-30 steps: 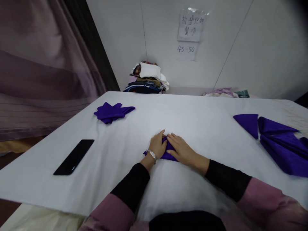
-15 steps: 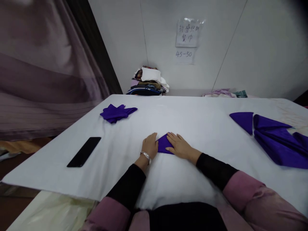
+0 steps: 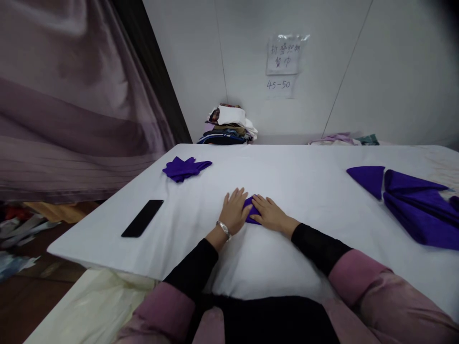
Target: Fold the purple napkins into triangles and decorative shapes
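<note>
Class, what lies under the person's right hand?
Purple cloth lies partly under the right hand, showing between it and the left hand; how far it runs beneath cannot be seen.

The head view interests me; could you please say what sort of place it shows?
Probably an indoor workroom for cloth, though I cannot be sure: a broad white-covered table bears several purple cloths, a stack of folded textiles sits beyond its far edge, and handwritten sheets hang on the wall.

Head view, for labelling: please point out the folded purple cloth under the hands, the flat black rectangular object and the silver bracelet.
Folded purple cloth (image 3: 254, 211): head view, exposed middle.
Flat black rectangular object (image 3: 142, 219): head view, centre of top face.
Silver bracelet (image 3: 224, 229): head view, middle of visible band.
</note>
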`<state>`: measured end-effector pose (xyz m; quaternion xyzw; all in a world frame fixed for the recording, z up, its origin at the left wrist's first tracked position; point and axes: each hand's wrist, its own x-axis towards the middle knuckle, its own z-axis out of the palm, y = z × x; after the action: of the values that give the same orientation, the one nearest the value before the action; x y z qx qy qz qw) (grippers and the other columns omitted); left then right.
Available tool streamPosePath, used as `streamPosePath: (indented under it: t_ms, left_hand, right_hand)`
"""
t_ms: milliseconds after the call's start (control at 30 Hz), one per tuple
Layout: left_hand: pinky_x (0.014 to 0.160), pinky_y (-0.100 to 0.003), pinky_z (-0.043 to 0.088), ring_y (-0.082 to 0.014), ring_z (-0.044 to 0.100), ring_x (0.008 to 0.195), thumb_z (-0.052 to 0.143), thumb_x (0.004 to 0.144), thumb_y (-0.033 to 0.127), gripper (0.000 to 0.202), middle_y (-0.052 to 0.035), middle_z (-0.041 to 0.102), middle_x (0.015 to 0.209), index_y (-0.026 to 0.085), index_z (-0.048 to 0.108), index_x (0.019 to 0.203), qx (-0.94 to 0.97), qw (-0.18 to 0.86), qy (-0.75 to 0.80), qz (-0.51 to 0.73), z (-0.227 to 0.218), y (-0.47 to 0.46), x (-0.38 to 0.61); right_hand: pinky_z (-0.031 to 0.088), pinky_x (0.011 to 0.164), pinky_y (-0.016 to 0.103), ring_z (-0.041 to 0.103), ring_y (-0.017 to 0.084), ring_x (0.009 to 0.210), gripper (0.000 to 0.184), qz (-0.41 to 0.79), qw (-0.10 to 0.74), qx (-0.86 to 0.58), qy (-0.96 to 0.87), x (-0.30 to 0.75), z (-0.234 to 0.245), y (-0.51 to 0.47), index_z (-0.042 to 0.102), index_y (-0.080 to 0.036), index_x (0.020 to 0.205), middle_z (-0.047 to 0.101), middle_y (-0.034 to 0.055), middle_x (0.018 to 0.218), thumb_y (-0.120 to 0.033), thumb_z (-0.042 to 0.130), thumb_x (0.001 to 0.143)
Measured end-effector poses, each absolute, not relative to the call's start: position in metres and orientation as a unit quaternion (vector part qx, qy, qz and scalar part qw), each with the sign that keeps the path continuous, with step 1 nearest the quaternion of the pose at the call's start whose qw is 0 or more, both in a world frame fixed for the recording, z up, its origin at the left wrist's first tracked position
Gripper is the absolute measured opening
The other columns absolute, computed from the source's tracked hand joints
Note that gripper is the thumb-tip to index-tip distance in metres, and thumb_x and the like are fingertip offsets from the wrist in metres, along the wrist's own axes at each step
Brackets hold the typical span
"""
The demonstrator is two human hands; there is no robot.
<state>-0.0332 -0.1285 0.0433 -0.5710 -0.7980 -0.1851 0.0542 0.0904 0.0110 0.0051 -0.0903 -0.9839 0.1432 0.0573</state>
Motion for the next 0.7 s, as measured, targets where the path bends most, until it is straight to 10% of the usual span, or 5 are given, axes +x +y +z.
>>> streamPosePath:
  t_ms: [700]
  left_hand:
    - [0.110, -0.048, 0.013, -0.0294, 0.016, 0.139, 0.024, 0.081, 0.071, 0.085, -0.0137, 0.018, 0.152, 0.011, 0.024, 0.143, -0.573, -0.041, -0.817, -0.045, 0.013, -0.119, -0.030]
  right_hand:
    - [0.013, 0.112, 0.047, 0.015, 0.024, 0.139, 0.066, 0.155, 0.029, -0.068, -0.985, 0.187, 0.009, 0.003, 0.022, -0.017, 0.145, 0.020, 0.0107, 0.151, -0.056, 0.030, 0.092]
